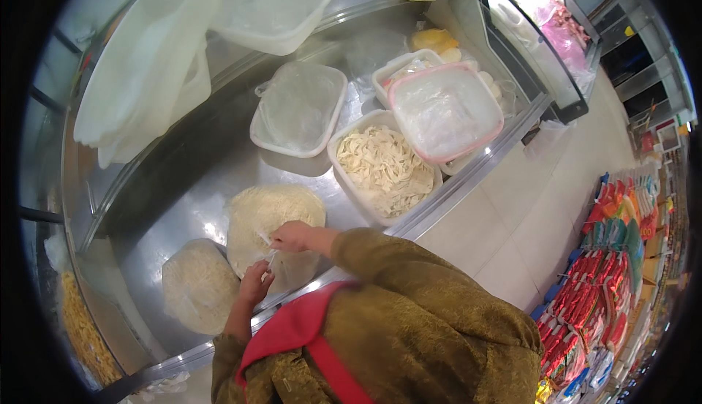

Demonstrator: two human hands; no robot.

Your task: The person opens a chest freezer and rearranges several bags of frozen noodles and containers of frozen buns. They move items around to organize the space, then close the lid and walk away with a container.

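My left hand (256, 282) and my right hand (290, 237) pinch the gathered plastic neck (270, 250) of a large clear bag of pale, crumb-like or shredded food (274, 206). The bag lies on the metal floor of a display case, near its front edge. Just left of it sits a second clear bag of similar pale food (197, 286), which neither hand touches. To the right of the large bag stands a white plastic tub (378, 220) of pale strip-like food (384, 168).
A white tub lined with clear plastic (299, 110) stands behind the bags. A pink-rimmed tub (447, 110) rests partly over other tubs at right. Stacked white tubs (148, 69) and another tub (274, 14) sit on the back ledge. The case's metal front rail (466, 176) runs beside me.
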